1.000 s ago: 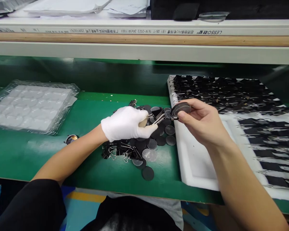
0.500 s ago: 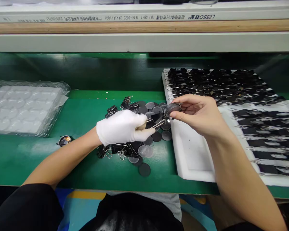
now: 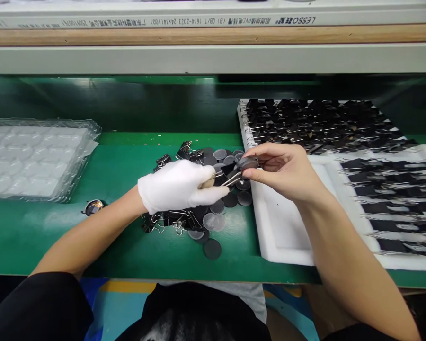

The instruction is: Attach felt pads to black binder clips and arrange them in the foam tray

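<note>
My left hand [image 3: 179, 185], in a white glove, is closed on a black binder clip [image 3: 230, 177] whose wire handles stick out toward the right. My bare right hand [image 3: 284, 169] pinches a dark round disc [image 3: 247, 164] at the clip's mouth, so the two hands meet above the pile. Under them, on the green bench top [image 3: 128, 161], lies a heap of loose binder clips [image 3: 170, 221] and flat dark discs [image 3: 212, 248].
A white foam tray [image 3: 284, 237] on the right holds rows of clipped black pieces [image 3: 323, 124]. A stack of clear plastic blister trays [image 3: 35, 158] sits at the left. A small round shiny badge [image 3: 93, 206] lies by my left forearm. A shelf edge [image 3: 213, 59] runs overhead.
Both hands have drawn closer together, the disc now touching the clip. The view has shifted slightly downward and to the left.
</note>
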### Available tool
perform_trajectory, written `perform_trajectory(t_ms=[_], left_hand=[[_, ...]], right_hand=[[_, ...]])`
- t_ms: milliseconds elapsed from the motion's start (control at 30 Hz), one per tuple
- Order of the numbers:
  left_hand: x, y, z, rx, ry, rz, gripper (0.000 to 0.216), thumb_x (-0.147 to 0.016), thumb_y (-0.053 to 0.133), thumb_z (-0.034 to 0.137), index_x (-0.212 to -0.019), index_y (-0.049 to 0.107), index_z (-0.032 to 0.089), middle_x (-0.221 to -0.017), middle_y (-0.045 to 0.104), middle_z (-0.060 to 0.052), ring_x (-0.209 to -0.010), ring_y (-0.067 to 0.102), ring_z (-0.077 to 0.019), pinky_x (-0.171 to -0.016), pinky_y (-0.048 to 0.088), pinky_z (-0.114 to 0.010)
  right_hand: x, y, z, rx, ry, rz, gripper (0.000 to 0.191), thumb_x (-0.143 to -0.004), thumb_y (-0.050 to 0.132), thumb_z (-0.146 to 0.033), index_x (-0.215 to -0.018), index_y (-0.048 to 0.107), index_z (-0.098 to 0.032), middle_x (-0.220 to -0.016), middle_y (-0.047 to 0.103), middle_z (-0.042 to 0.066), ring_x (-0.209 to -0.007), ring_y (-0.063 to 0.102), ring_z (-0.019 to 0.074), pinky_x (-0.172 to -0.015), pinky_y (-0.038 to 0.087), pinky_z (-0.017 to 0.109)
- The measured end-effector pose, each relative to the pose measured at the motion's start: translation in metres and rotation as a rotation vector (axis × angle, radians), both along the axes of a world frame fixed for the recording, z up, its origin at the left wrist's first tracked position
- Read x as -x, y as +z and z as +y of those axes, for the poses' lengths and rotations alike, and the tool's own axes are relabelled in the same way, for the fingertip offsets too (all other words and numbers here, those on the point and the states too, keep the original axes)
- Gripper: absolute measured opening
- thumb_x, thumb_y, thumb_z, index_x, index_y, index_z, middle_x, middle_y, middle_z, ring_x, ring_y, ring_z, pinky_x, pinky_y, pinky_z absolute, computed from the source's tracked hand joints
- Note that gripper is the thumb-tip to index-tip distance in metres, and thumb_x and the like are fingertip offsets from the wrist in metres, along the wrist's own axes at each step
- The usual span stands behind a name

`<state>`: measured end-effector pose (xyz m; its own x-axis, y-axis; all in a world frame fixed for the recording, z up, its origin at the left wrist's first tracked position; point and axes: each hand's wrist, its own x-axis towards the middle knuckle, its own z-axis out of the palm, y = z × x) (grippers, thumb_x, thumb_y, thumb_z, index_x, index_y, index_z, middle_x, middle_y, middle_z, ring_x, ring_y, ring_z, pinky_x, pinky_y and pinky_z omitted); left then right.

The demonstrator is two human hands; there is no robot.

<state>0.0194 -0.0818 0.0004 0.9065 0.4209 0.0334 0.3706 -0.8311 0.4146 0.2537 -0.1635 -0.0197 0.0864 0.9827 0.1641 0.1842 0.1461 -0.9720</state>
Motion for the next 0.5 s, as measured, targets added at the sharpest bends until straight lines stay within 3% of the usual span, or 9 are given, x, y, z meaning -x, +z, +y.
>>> perform_trajectory(t_ms=[133,233,367,500], left_hand=[[0.012,0.018,0.020,-0.053,0.138,0.032,0.045,-0.103,0.037,0.052,-0.085,0.064,0.021,-0.071,0.064,0.000,-0.060,0.055,-0.0138,-0.057,0.033,-0.027],[0.019,0.020,0.029,-0.200,0.207,0.110,0.046,-0.099,0.043,0.058,-0.087,0.067,0.021,-0.074,0.066,-0.001,-0.064,0.058,-0.0155,-0.061,0.034,-0.028],[0.013,0.005,0.021,-0.404,0.161,0.250,0.045,-0.096,0.052,0.059,-0.108,0.070,0.020,-0.094,0.070,-0.008,-0.081,0.065,-0.0230,-0.071,0.039,-0.032],[-0.002,-0.015,0.010,-0.462,0.130,0.282,0.036,-0.095,0.057,0.047,-0.118,0.068,0.021,-0.098,0.070,-0.012,-0.093,0.066,-0.0290,-0.076,0.039,-0.036]], right_hand=[[0.001,-0.005,0.003,0.027,-0.137,0.208,0.041,-0.067,0.089,-0.058,-0.090,0.074,-0.028,-0.089,0.073,0.001,-0.084,0.072,0.0227,-0.072,0.063,0.038],[0.001,-0.007,0.004,0.100,-0.169,0.340,0.043,-0.071,0.082,-0.063,-0.097,0.071,-0.031,-0.090,0.070,0.000,-0.086,0.072,0.0227,-0.072,0.063,0.039],[0.008,-0.010,0.005,0.137,-0.113,0.419,0.048,-0.068,0.087,-0.058,-0.105,0.069,-0.032,-0.088,0.067,-0.002,-0.081,0.070,0.0204,-0.071,0.062,0.036],[0.023,-0.014,0.004,0.209,-0.054,0.430,0.042,-0.064,0.092,-0.049,-0.089,0.068,-0.027,-0.083,0.067,-0.001,-0.072,0.067,0.0170,-0.064,0.059,0.031]])
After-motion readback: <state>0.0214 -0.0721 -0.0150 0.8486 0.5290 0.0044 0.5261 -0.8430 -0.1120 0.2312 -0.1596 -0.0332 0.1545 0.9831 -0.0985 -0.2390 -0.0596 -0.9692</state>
